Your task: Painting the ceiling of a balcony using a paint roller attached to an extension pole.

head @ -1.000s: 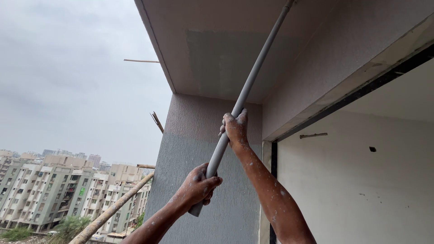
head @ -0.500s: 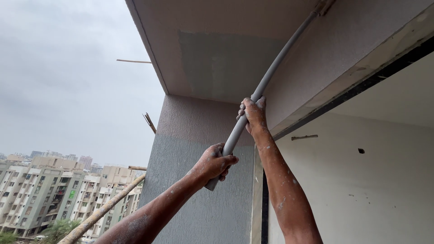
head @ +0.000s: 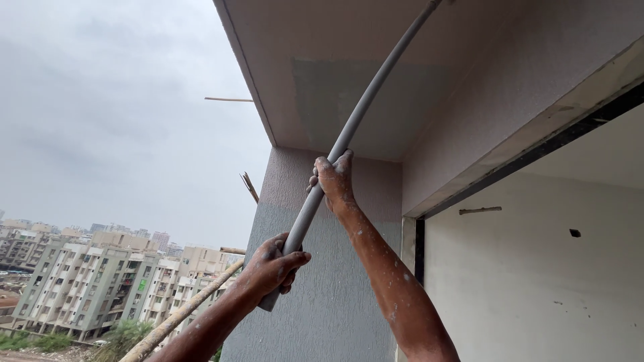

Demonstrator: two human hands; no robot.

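Note:
A long grey pole (head: 365,104) runs from low centre up to the top right, where its upper end meets the grey ceiling (head: 349,74) and leaves the frame. The pole bends slightly along its length. My left hand (head: 274,265) is closed around its lower end. Higher up, my right hand (head: 333,179) grips the shaft. Both forearms are spattered with pale paint. What sits on the pole's upper tip is out of view.
A grey textured wall (head: 335,281) stands straight ahead. To the right is a white room opening with a dark frame (head: 537,151). Bamboo scaffold poles (head: 188,312) cross at lower left, with apartment blocks (head: 87,288) far below under an overcast sky.
Both hands and the pole have shifted rightward and slightly upward in view, then back a little. The pole now bends more against the ceiling. My grip on it is unchanged.

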